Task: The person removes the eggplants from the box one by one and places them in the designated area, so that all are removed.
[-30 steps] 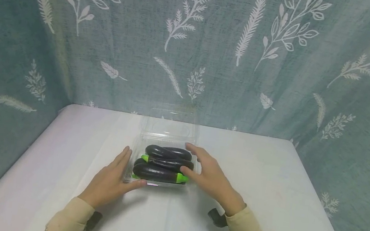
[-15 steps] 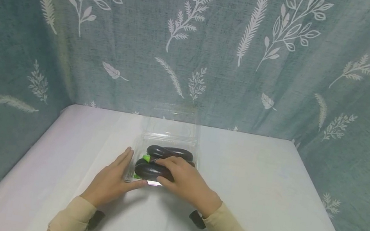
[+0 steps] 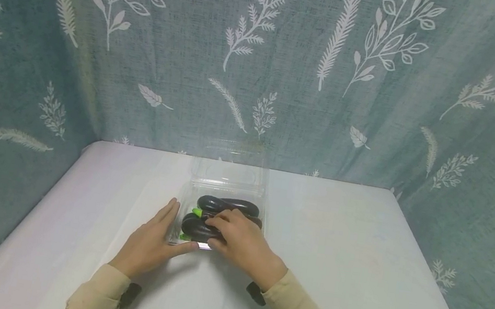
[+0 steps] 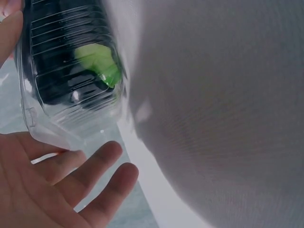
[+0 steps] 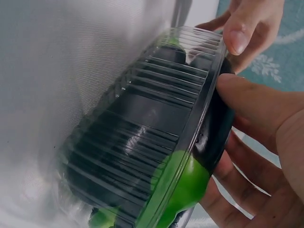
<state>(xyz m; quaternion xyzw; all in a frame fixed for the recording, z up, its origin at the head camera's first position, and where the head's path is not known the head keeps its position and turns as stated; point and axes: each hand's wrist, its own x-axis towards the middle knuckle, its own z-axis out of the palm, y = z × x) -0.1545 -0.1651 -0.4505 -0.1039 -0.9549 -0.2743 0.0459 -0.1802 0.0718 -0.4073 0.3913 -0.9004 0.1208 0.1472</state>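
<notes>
your left hand [image 3: 146, 246], fingers straight, rests against the near-left corner of the box [image 3: 229, 191]; your right hand [image 3: 244, 246] pinches the front eggplant [image 3: 195, 228], which lies inside on the tabletop [image 3: 330, 240], other eggplants [image 3: 243, 207] behind it, lid [image 3: 228, 172] raised at the back.

Booth-like place: leafy curtains [image 3: 182, 77], white table [image 3: 335, 241]

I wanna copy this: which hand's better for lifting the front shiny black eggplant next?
Probably the right hand: its fingers are over that eggplant; the left hand flanks the clear plastic box.
</notes>
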